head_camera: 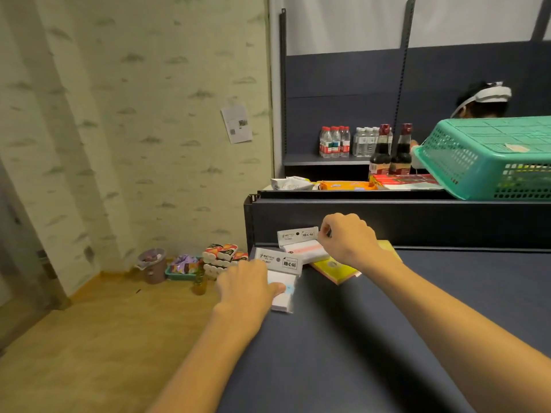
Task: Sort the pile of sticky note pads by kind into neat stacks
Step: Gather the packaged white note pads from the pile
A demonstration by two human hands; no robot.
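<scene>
On the dark blue shelf deck, at its far left corner against the upright back panel, lie the sticky note pads. The left hand rests on the nearer white-carded pad in a clear plastic sleeve with pale blue and white sheets; its fingers lie fairly straight and together, pressing down on the top face, not curled round it. The right hand sits over the farther white-carded pad with pale pink sheets, its fingers curled and seemingly pinching the right end of the header card, though the tips are hidden behind the knuckles. Under and just right of that hand a flat yellow pad with a pinkish lower edge pokes out at a slant, a different kind from the two carded ones. These pads look light and fairly stiff as blocks, but the glossy sleeves are likely slick on the smooth shelf and against each other, so a stack may slide when nudged. The thin header cards should bend if used as handles; a steadier hold is likely across the thick paper block, thumb on one long edge and fingers on the other. Squaring the edges with flat palms should suit better than squeezing, since the sleeve crumples easily.
</scene>
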